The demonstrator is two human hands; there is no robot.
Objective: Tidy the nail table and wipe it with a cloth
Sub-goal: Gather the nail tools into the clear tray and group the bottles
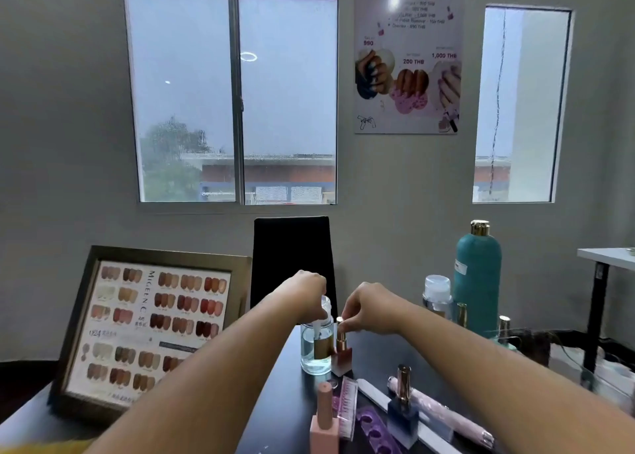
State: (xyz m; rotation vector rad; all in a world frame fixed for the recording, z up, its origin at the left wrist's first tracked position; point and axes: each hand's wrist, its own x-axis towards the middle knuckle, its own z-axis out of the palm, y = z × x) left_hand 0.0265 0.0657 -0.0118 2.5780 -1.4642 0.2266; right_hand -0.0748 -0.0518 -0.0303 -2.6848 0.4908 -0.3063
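On the dark nail table (pixel 295 402), my left hand (pixel 307 292) grips the top of a clear pump dispenser bottle (pixel 316 350) half full of clear liquid. Beside it, touching its right side, stands a brown-red polish bottle (pixel 342 357); my right hand (pixel 369 311) pinches its gold cap from above. Nearer me stand a pink polish bottle (pixel 324 422) and a dark blue polish bottle (pixel 402 409). A nail file (pixel 378 398), a purple toe separator (pixel 374 426), a clear nail-tip strip (pixel 347 409) and a pink pen-shaped tool (pixel 443 415) lie flat. No cloth is in view.
A framed nail colour chart (pixel 151 326) leans at the left. A tall teal bottle (pixel 477 281), a small clear bottle (pixel 437 295) and gold-capped bottles (pixel 462 314) stand at the right rear. A black chair back (pixel 292 257) is behind the table; a white side table (pixel 604 256) is far right.
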